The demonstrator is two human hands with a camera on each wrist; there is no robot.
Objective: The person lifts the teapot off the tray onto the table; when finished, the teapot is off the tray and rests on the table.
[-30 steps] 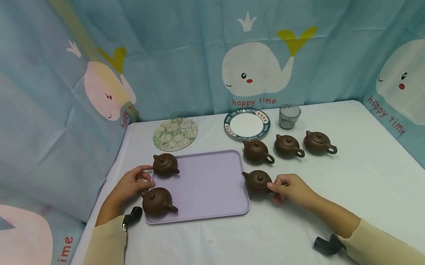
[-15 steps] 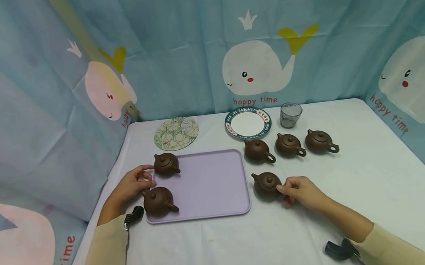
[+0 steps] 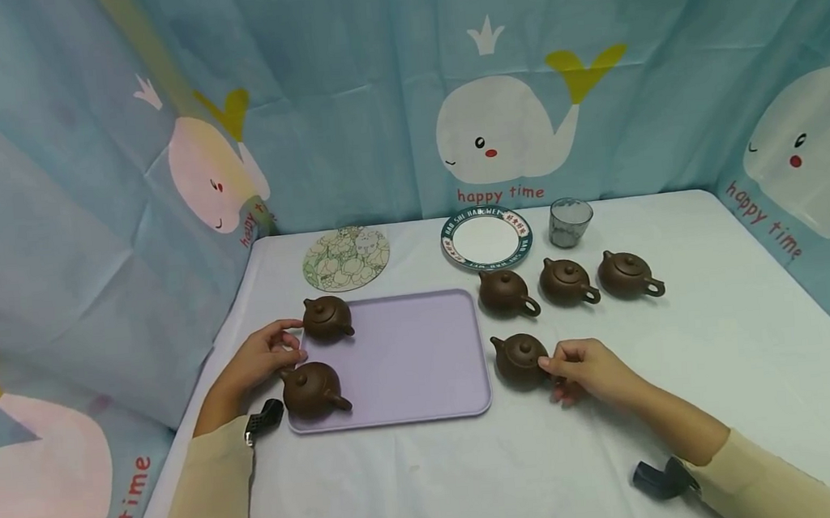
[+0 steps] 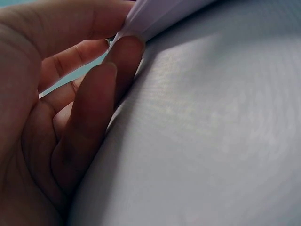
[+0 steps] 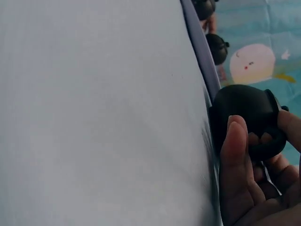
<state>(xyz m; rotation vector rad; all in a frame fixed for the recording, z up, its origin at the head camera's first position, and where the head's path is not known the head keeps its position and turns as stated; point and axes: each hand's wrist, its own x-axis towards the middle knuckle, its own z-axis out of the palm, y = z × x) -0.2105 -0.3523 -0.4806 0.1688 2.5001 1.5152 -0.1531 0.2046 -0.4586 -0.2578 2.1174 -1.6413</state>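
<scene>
My right hand (image 3: 590,369) grips a small brown teapot (image 3: 520,362) at its handle, beside the right edge of the lilac tray (image 3: 415,356). In the right wrist view, fingers curl round the handle of the dark teapot (image 5: 244,113), which sits at the white cloth. At the tray's left edge, my left hand (image 3: 265,357) pinches the rim; the left wrist view has the tray rim (image 4: 155,19) between thumb and fingers. Two more brown teapots, one rear (image 3: 328,319) and one front (image 3: 313,390), stand on the tray's left end near that hand.
Behind the right hand, a row of teapots (image 3: 567,282) stands on the white cloth (image 3: 433,485). A green-rimmed plate (image 3: 487,239), a glass (image 3: 570,222) and a patterned round mat (image 3: 346,259) are at the back. A blue whale-print curtain (image 3: 347,134) encloses the table.
My right hand has drawn the teapot rightward from the tray's right edge onto the cloth, then held nearly still. My left hand has kept its place at the tray rim.
</scene>
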